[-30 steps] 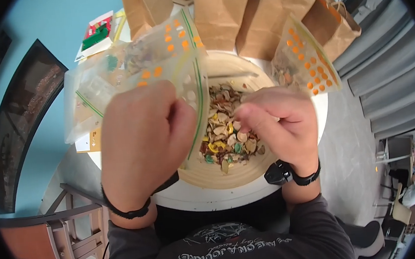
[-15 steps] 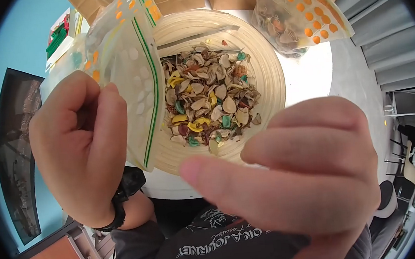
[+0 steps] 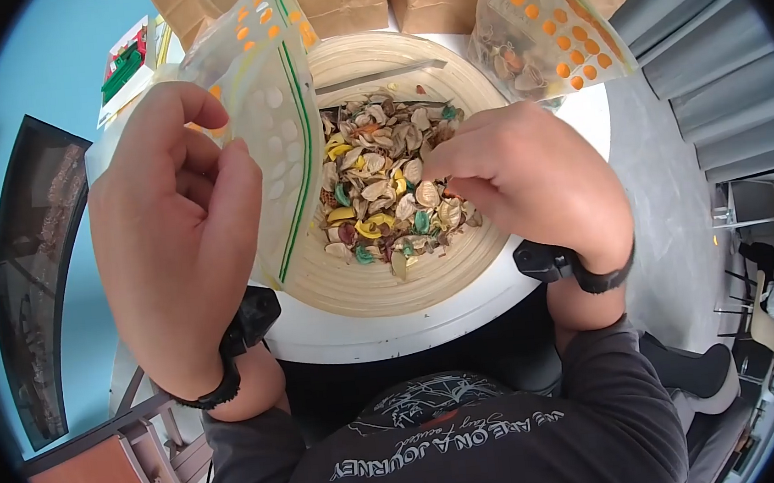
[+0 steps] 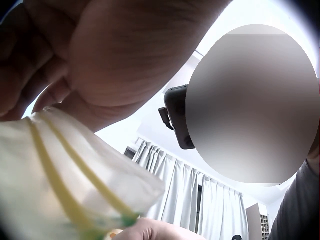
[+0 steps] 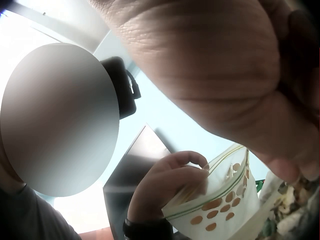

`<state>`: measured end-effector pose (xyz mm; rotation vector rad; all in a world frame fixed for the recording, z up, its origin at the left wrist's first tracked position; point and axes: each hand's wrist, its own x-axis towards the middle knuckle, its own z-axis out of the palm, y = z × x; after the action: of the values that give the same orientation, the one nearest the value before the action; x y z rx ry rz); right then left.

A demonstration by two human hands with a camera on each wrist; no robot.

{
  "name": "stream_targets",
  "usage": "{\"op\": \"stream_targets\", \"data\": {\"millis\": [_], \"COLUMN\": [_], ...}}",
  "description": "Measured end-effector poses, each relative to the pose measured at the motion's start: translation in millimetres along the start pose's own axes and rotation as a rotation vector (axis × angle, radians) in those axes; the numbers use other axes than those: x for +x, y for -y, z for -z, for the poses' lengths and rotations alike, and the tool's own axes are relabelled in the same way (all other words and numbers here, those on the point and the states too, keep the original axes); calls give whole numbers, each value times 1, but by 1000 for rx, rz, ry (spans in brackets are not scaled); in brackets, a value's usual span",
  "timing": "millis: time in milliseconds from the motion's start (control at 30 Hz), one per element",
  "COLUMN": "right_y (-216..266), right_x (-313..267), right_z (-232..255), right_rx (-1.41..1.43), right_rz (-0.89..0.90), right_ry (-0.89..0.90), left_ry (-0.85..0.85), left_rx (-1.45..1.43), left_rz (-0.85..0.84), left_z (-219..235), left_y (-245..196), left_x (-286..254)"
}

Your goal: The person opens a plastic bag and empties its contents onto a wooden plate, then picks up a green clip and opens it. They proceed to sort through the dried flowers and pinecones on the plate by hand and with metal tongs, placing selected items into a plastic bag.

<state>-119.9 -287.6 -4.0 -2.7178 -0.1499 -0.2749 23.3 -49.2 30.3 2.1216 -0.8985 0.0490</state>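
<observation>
My left hand (image 3: 178, 223) pinches the edge of a clear zip bag (image 3: 276, 150) with pale dots and a green strip; the right wrist view shows the left thumb and fingers (image 5: 167, 185) gripping the bag's edge (image 5: 220, 202), its mouth spread apart. Beside the bag, dried petals and pods (image 3: 373, 187) in brown, yellow and green lie heaped on a round woven-looking tray (image 3: 392, 301). Over the heap's right side my right hand (image 3: 543, 182) has bent fingers, tips close to the petals (image 5: 290, 210); whether anything is pinched is hidden.
A filled orange-dotted bag (image 3: 548, 34) stands back right, before brown paper bags (image 3: 338, 2). On the tray's far side lies a thin flat strip (image 3: 382, 76). Back left sits a white box (image 3: 125, 71) with red and green items. The white table's edge (image 3: 396, 340) is near my body.
My right hand has moved forward from close to my chest to the heap's right side. My left hand keeps hold of the bag's edge. The head view has shifted.
</observation>
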Motion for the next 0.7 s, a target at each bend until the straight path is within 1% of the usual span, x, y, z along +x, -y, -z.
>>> {"op": "stream_targets", "data": {"millis": [33, 100, 133, 200, 233, 300, 433, 533, 600, 633, 700], "right_y": [1, 4, 4, 3, 2, 2, 3, 3, 0, -1, -2], "right_x": [0, 3, 4, 7, 8, 10, 10, 10, 10, 9, 8], "right_z": [-2, -9, -12, -17, -20, -23, -24, -19, -19, -18, -16], "right_rx": [-4, -67, -69, -108, -110, -173, -143, -89, -35, -36, 50], "right_rz": [1, -38, -38, -78, -76, -119, -137, -130, -137, -136, -90], "right_ry": [-4, 76, 72, 143, 139, 182, 150, 159, 93, 90, -49], "left_ry": [-2, -5, -6, -5, -7, -46, -32, -14, 9, 8, 30], "left_rx": [0, 28, 29, 56, 57, 58, 71, 111, 126, 127, 149], "left_rz": [-5, -33, -37, -69, -73, -77, -97, -121, -133, -136, -130], "left_z": [0, 0, 0, 0, -1, -2, -3, -2, -1, 0, 1], "left_y": [0, 0, -1, -2, -2, -3, -4, -7, -8, -9, -10], "left_x": [0, -1, -2, -3, -2, -2, -3, -4, -5, -5, -6]}}
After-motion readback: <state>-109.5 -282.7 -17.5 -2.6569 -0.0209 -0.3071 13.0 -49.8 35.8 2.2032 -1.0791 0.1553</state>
